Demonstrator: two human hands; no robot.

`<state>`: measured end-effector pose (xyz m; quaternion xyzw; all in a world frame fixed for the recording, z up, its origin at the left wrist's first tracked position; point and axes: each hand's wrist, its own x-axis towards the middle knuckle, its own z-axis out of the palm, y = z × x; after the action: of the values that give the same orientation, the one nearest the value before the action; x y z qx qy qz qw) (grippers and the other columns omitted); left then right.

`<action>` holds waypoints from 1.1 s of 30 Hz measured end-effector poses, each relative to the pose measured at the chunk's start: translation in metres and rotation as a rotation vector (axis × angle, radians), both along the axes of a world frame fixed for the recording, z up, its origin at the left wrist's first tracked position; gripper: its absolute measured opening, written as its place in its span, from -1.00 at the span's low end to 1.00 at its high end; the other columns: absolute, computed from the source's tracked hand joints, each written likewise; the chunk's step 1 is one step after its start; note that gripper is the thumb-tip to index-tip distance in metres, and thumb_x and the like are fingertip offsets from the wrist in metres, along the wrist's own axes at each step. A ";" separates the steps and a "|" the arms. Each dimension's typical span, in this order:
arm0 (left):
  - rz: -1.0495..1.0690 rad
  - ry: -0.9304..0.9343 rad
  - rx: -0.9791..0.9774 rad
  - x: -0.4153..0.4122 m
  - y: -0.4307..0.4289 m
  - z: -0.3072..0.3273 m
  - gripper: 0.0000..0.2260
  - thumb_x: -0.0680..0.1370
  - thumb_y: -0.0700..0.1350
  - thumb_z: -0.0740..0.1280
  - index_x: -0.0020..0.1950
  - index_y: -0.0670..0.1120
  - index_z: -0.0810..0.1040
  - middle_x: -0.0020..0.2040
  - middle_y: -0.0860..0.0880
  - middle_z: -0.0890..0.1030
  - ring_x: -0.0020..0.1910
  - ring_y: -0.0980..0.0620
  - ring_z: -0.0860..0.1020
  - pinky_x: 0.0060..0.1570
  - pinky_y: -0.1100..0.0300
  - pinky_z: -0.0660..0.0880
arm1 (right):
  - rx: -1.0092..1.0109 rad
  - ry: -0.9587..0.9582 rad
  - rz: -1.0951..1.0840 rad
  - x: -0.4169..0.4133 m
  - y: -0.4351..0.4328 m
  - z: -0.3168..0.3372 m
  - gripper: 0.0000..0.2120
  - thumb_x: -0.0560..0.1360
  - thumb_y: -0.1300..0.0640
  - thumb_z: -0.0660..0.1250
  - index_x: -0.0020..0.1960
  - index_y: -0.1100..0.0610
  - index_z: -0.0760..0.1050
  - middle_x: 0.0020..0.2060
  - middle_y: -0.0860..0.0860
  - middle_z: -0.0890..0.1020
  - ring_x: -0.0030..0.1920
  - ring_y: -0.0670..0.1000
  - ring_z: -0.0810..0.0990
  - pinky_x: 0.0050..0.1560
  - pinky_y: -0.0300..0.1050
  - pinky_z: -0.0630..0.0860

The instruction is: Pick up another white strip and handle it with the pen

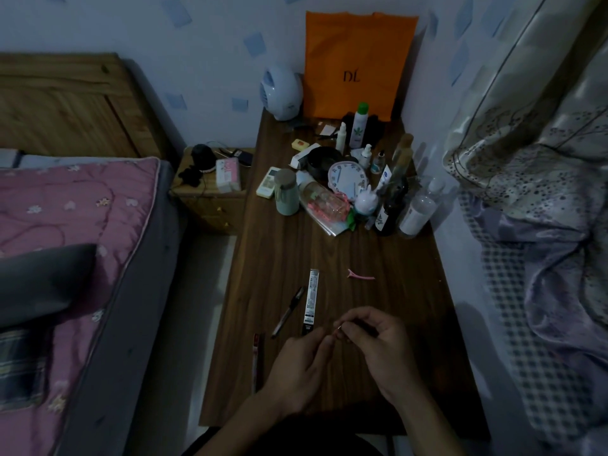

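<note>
Over the near part of a dark wooden table (411,291), my right hand (378,343) pinches a thin dark stick-like thing (365,326) with a small reddish tip, pointed left. My left hand (302,366) has its fingers loosely curled, their tips right at that reddish tip; what they hold, if anything, is hidden in the dim light. Just left of the hands lie a long narrow black-and-white box (311,301), a dark pen (288,312) and a slim reddish packet (258,360).
A pink hair clip (360,276) lies mid-table. Bottles, a white clock (347,177), a cup (286,192) and an orange bag (357,64) crowd the far end. A bed with a pink quilt (72,232) is left, bedding (543,258) right, a nightstand (214,189) beyond.
</note>
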<state>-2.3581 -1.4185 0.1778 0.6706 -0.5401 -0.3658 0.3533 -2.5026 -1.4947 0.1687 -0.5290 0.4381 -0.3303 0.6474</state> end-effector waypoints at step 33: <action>0.143 0.117 0.138 0.034 0.034 -0.028 -0.74 0.62 -0.02 0.21 -0.25 0.15 0.52 -0.35 0.23 0.56 -0.36 0.31 0.47 -0.35 0.40 0.33 | -0.057 0.230 0.143 0.044 0.020 -0.028 -0.82 0.45 0.19 0.50 -0.12 -0.11 0.68 -0.15 -0.09 0.73 -0.07 -0.12 0.70 -0.12 -0.29 0.59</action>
<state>-2.3245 -1.3845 0.1498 0.7077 -0.4429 -0.4145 0.3622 -2.4590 -1.4749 0.1404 -0.6115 0.4611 -0.2328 0.5994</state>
